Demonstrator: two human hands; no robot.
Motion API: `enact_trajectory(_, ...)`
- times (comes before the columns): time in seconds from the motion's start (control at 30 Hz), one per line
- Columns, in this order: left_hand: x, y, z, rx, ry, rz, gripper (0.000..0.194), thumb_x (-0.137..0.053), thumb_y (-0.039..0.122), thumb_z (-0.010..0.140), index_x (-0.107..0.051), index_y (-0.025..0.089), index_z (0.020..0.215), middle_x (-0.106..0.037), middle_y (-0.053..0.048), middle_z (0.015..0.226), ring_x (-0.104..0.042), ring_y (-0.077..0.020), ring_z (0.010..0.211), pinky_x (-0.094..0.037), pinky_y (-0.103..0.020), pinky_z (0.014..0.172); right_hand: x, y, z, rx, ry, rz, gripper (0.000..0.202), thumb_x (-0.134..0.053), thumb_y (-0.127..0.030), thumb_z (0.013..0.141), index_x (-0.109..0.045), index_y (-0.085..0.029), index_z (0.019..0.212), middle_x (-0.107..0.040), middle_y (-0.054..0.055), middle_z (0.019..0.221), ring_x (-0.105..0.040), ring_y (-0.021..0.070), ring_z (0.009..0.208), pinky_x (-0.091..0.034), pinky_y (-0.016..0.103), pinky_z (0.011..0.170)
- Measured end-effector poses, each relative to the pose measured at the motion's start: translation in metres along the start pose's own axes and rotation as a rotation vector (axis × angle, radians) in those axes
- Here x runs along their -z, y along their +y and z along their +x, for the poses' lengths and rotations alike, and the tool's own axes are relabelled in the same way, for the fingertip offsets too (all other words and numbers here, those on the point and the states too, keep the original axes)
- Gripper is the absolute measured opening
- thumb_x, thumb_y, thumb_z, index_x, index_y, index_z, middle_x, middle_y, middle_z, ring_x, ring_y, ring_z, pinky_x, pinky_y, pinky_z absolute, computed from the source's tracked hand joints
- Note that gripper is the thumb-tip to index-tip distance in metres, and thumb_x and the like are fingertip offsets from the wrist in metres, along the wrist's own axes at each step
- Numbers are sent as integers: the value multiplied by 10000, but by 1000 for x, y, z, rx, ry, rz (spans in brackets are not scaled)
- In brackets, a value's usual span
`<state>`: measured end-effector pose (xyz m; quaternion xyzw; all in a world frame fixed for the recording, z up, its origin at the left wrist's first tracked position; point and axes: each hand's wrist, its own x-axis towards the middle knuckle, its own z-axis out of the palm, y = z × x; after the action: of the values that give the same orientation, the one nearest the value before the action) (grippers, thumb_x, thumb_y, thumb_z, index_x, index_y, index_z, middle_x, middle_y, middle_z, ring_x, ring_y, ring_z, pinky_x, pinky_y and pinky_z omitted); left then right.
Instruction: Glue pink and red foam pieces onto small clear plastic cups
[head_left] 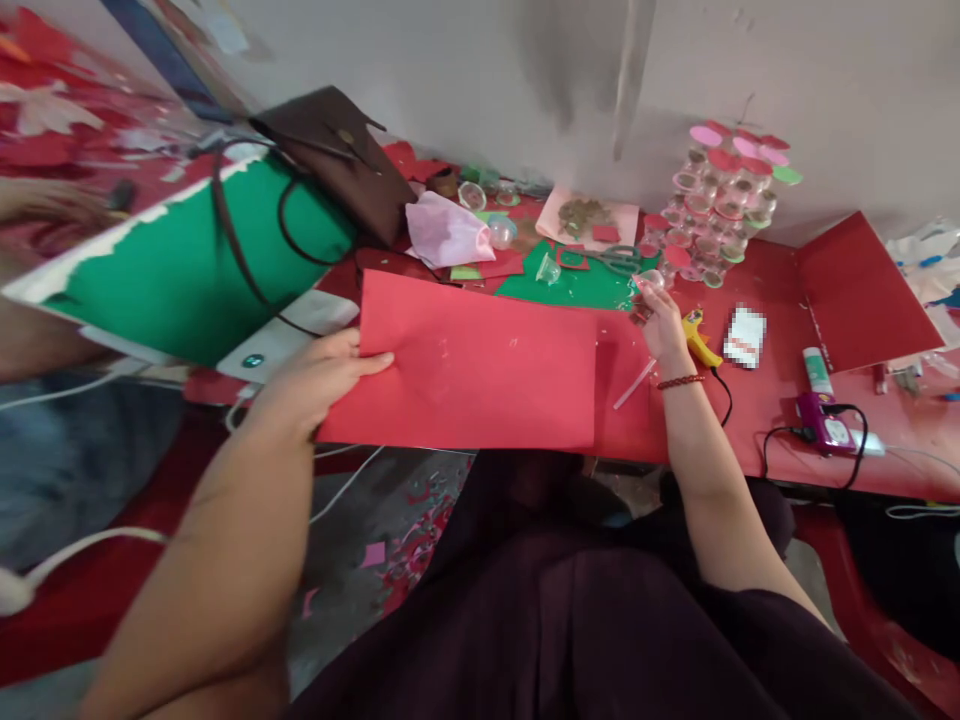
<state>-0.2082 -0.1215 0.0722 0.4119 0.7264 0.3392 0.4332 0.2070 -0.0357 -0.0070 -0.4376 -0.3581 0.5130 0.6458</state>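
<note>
My left hand [322, 375] grips the left edge of a large red sheet of card [480, 370], thumb on top. The sheet spans the front of the red table, its lower edge at the table's edge. My right hand [660, 315] is raised beyond the sheet's right end, fingers drawn together beside a small clear plastic cup. What sits between those fingertips is too small to make out. Just right of that hand lies a yellow glue gun [701, 338]. A clear glue stick [634, 385] rests left of the wrist.
A stack of clear cups with coloured discs [720, 200] stands at the back right. Nearby are scissors [619, 260], a green sheet [525, 283], a purple power adapter [825, 425] and a red folded board [862, 295]. At left are a brown bag [337, 150] and another person's hand [52, 205].
</note>
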Motion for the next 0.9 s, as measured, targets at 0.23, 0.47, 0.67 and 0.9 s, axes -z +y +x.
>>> enact_trajectory(0.23,-46,-5,57,-18,-111,-174,257,-647,59,804,-688,191,1021,-746,72,660,-657,-132,559,-573,-269,637,0,6,2,4,-1,3,360,-906,-477,696,-728,-265,926,-686,-42,789,-600,87,681,-519,250,695)
enact_trajectory(0.47,-90,-8,69,-116,-202,52,482,-691,165,817,-659,180,1298,-806,-96,1073,-762,-262,893,-620,-427,834,0,6,-2,55,6,-138,444,-868,-590,728,-732,-290,1025,-693,-20,860,-621,120,754,-536,289,750)
enact_trajectory(0.67,-98,15,62,-655,218,645,447,-789,276,818,-746,188,1254,-722,-194,1358,-628,-414,1329,-480,-556,1130,-13,7,-15,89,-118,-327,444,-824,-618,772,-738,-289,1057,-734,31,1033,-637,167,875,-525,334,801)
enact_trajectory(0.9,-179,61,83,-725,-155,342,283,-691,72,862,-795,181,1102,-793,-120,1170,-748,-239,992,-572,-393,975,-15,23,-13,139,-211,-468,604,-893,-595,665,-709,-271,1141,-769,65,1132,-701,242,1014,-556,416,962)
